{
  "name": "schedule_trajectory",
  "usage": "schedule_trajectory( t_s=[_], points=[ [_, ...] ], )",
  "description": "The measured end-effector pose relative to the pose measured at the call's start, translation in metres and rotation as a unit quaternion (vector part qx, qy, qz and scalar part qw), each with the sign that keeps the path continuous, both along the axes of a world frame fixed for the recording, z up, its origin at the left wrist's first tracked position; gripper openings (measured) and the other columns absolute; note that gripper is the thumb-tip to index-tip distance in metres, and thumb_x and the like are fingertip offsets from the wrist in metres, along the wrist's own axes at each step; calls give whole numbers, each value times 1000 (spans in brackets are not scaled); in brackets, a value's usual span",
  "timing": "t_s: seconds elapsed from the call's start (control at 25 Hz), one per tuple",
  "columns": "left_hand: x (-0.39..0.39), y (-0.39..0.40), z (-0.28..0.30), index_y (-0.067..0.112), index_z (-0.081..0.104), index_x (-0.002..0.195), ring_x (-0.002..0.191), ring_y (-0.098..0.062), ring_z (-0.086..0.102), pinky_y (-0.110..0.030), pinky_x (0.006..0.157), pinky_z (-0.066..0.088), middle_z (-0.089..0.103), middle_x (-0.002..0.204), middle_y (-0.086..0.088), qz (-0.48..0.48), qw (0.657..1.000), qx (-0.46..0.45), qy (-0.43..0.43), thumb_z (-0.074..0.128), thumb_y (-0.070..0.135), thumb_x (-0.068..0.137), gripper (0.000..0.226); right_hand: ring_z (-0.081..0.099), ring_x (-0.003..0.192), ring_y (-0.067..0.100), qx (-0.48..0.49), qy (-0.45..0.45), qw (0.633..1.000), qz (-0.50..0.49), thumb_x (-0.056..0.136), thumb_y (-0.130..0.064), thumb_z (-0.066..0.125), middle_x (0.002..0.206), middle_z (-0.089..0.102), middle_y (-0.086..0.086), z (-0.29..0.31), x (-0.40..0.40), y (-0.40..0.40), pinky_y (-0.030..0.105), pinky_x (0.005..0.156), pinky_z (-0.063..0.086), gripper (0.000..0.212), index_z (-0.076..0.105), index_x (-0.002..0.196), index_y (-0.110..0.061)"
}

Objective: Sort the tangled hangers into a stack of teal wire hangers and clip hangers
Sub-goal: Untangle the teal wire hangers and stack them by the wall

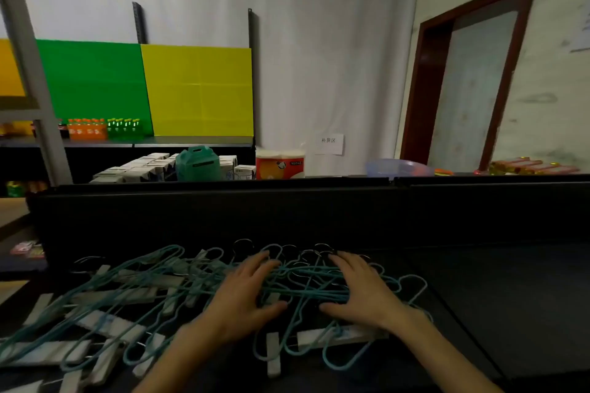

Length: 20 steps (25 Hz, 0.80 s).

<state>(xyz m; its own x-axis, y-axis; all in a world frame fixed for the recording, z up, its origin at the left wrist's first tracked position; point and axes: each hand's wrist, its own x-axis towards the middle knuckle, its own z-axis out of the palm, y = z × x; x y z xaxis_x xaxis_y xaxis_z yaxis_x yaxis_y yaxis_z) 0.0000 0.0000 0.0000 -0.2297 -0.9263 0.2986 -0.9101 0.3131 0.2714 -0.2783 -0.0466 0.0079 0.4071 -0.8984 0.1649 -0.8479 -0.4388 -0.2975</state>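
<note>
A dark, matte black tabletop point(498, 290) with a raised black back wall along its far edge carries the load. Spread across its left and middle lies one tangled heap of thin teal wire hangers point(306, 292) mixed with pale, flat-barred clip hangers point(338, 336) whose metal hooks point toward the back wall. Two bare hands press flat on the heap's right part.

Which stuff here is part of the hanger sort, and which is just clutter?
In the job:
- teal wire hangers, tangled in the heap
- clip hangers, mixed in
- left hand and right hand, both on the heap

Lying about:
- drink bottles on the shelf
- cartons
- green box
- tissue pack
- blue bowl
</note>
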Motion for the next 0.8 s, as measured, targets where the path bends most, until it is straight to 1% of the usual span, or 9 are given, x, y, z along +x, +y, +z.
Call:
schedule_trajectory(
  t_s=[0.04,0.12,0.2,0.28,0.36,0.44,0.52,0.68,0.8],
  points=[
    [3,-13,0,40,19,156,152,-15,16,-39,123,21,12,166,11,3,999,45,-22,47,84,78,93,13,152,19,24,32,999,7,73,-82,58,166,13,-3,-2,1,-9,42,124,12,113,9,159,-29],
    [4,-29,2,34,22,157,151,-17,19,-39,123,20,19,166,6,26,992,104,-72,46,92,71,107,23,149,22,47,68,997,2,65,-92,53,164,23,0,-4,1,-19,44,123,16,122,11,159,-28],
    [5,-36,8,30,29,156,149,-16,26,-37,122,23,27,164,4,35,990,115,-71,44,97,64,115,32,145,22,55,37,998,0,61,-94,49,160,32,0,-5,-1,-24,42,121,23,122,17,159,-28],
    [2,-34,6,27,34,154,148,-16,29,-35,120,27,29,163,4,33,991,113,-66,51,95,64,114,38,141,20,46,2,999,7,65,-88,60,156,38,-2,-7,-5,-26,41,118,29,114,25,157,-30],
    [1,-29,6,25,40,151,146,-15,33,-32,117,32,31,162,5,42,993,101,-47,57,91,64,111,41,138,19,41,-20,999,17,62,-84,68,153,42,-4,-5,-9,-27,41,116,34,114,28,155,-32],
    [2,-28,5,24,46,146,142,-13,38,-29,113,37,34,160,7,53,993,105,-12,63,89,62,107,43,136,18,29,-40,998,25,59,-83,71,150,44,-6,-5,-11,-27,40,113,37,115,30,154,-33],
    [1,-27,6,25,50,141,139,-13,42,-27,109,41,36,157,8,53,992,117,13,66,88,60,103,45,133,16,17,-61,997,38,61,-80,73,144,47,-8,-2,-15,-26,38,110,40,110,35,152,-32],
    [-4,-25,9,24,55,132,127,-12,50,-27,100,47,48,145,7,48,993,101,47,56,95,54,106,48,128,13,-7,-49,998,49,66,-77,73,140,47,-11,9,-28,-27,34,105,45,101,41,149,-31],
    [-12,-23,8,20,59,124,117,-15,54,-30,94,47,57,131,2,32,996,75,36,47,96,57,102,46,127,14,-33,-12,997,62,69,-73,73,141,45,-8,8,-34,-25,34,105,44,99,38,151,-28]
  ],
)
